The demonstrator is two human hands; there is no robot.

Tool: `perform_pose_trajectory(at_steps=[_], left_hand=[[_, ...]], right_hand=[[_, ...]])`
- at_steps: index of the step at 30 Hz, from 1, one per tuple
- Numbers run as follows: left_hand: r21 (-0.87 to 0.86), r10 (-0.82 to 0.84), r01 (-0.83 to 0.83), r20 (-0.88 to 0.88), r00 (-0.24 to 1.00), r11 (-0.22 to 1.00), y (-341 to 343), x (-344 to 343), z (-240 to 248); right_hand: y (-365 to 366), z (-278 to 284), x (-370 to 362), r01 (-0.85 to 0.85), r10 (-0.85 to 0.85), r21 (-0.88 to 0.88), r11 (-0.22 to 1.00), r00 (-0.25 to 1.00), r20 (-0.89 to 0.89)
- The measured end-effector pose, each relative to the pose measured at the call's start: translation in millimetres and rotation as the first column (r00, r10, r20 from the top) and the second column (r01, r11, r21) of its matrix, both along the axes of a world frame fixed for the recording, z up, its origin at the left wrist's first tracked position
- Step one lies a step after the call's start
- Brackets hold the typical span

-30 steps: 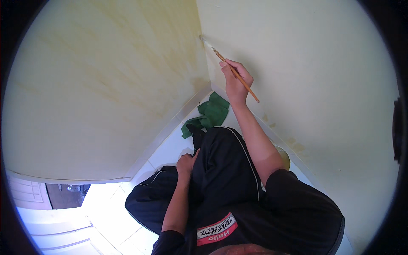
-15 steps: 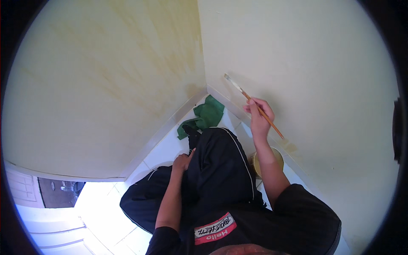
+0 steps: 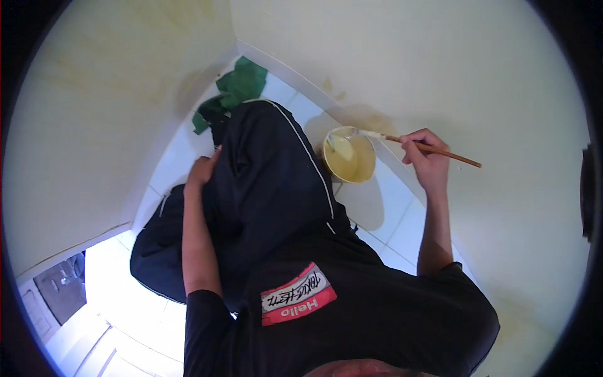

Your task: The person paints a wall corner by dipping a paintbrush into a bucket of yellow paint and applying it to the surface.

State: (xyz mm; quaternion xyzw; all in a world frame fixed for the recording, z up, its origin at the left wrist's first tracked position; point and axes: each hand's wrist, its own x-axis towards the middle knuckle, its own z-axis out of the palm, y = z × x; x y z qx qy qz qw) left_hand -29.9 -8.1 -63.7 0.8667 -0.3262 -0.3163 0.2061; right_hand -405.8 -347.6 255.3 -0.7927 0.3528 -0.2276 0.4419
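Observation:
My right hand [image 3: 428,157] grips the wooden handle of a paintbrush [image 3: 393,138] in a pinch. The brush lies nearly level, its pale, paint-coated head over the far rim of a small round bucket [image 3: 367,162]. Pale yellow paint [image 3: 344,162] lies inside, and the bucket stands on the floor to the right of my raised knee. Against my lower leg rests my left hand [image 3: 202,171], a finger stretched out along it and no object visible in it. The other fingers are partly hidden by the leg.
Two pale walls meet in a corner ahead; the left wall [image 3: 107,125] has yellowish streaks, the right wall [image 3: 408,56] a few yellow smudges low down. A green cloth [image 3: 242,81] lies on the white tiled floor [image 3: 402,220] beyond my foot. Bright light falls at lower left.
My right hand has brought the brush away from the right wall near the corner to over the bucket. The view has turned right, so the bucket shows fully. My left hand stays by my leg.

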Motion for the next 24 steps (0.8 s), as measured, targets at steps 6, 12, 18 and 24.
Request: perform_pose_trajectory(at_steps=[6, 12, 18, 24], left_hand=[[0.128, 0.091, -0.074, -0.130, 0.987, 0.989, -25, -13, 19], [0.100, 0.097, -0.091, -0.059, 0.994, 0.991, 0, 2, -22], [0.110, 0.185, -0.169, -0.156, 0.970, 0.980, -11, -7, -5], [0.053, 0.176, -0.169, -0.169, 0.970, 0.984, -26, -31, 49]], right_hand=[[16, -72, -16, -0.012, 0.043, 0.133, 0.991, 0.971, -0.234], [33, -106, 0, -0.088, 0.102, 0.057, 0.994, 0.939, -0.328], [22, -108, -4, -0.128, 0.103, -0.039, 0.991, 0.916, -0.388], [19, -100, -14, 0.003, 0.015, 0.053, 0.999, 0.942, -0.334]])
